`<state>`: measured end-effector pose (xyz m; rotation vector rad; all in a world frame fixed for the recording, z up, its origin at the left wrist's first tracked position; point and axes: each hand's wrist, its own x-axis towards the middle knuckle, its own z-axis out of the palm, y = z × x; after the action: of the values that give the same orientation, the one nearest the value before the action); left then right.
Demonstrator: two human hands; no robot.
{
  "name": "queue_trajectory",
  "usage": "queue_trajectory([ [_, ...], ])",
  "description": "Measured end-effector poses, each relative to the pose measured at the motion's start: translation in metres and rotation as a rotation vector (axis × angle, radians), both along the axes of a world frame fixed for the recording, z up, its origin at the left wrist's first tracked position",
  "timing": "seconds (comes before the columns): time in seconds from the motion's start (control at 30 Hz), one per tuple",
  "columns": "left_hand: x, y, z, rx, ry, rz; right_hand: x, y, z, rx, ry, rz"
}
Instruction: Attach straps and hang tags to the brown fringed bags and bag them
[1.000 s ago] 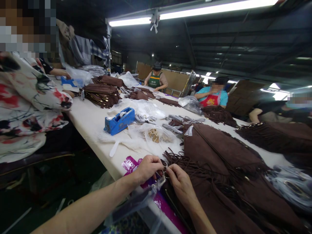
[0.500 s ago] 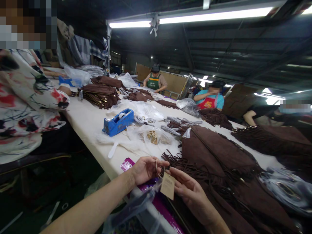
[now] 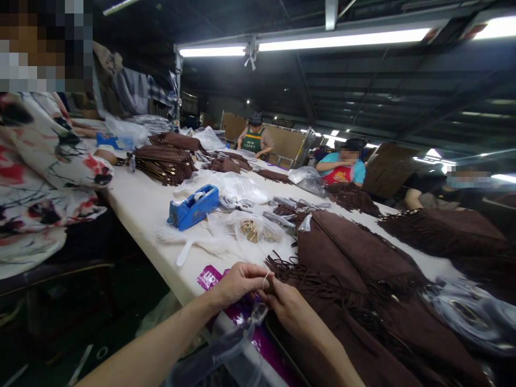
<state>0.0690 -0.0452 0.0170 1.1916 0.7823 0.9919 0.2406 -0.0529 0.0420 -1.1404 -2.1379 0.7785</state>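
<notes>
At the near table edge, the fingertips of my left hand [image 3: 241, 284] and my right hand [image 3: 284, 301] meet in a pinch. A thin pale string loop [image 3: 265, 280] stands out between them, the string of a hang tag. The tag's card is mostly hidden by my right fingers. Just below hangs a plastic-wrapped strap [image 3: 226, 344] with a knotted-looking clear end. Beside my right hand lies a dark brown fringed bag [image 3: 350, 252], its fringe spread toward my fingers. Purple printed plastic [image 3: 207, 277] lies under my hands.
A blue tape dispenser [image 3: 193, 207], a clear bag of tags [image 3: 250, 230] and a white plastic strip [image 3: 184, 253] lie ahead. Stacked brown bags [image 3: 165, 158] sit farther back. Plastic-wrapped straps [image 3: 467, 312] are at right. Co-workers stand around the table, one close at left [image 3: 52, 161].
My hands have come together and the right fingers have closed over the tag, whose card showed plainly before. The view has shifted slightly.
</notes>
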Motion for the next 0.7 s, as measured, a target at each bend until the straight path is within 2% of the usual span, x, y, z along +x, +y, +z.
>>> queue_trajectory([
  [0.1, -0.003, 0.003, 0.013, 0.315, 0.314, 0.037, -0.006, 0.006, 0.003, -0.021, -0.066, 0.066],
  [0.2, -0.023, 0.008, 0.035, 0.623, 0.680, 0.121, -0.002, 0.006, -0.004, -0.196, 0.049, 0.053],
  [0.27, -0.048, 0.013, 0.050, 0.683, 0.814, 0.214, 0.004, 0.003, -0.010, -0.336, 0.173, 0.015],
  [0.33, -0.076, 0.017, 0.058, 0.618, 0.838, 0.309, 0.009, 0.000, -0.015, -0.368, 0.245, -0.023],
  [0.43, -0.104, 0.013, 0.054, 0.483, 0.839, 0.332, 0.011, -0.002, -0.016, -0.371, 0.268, -0.057],
  [0.5, -0.110, 0.002, 0.043, 0.503, 0.908, 0.284, 0.011, -0.003, -0.014, -0.391, 0.255, -0.056],
  [0.6, -0.109, -0.016, 0.027, 0.588, 0.958, 0.252, 0.015, -0.003, -0.012, -0.334, 0.186, -0.055],
  [0.7, -0.120, -0.018, 0.019, 0.637, 0.927, 0.433, 0.023, -0.003, -0.008, -0.337, 0.171, -0.085],
])
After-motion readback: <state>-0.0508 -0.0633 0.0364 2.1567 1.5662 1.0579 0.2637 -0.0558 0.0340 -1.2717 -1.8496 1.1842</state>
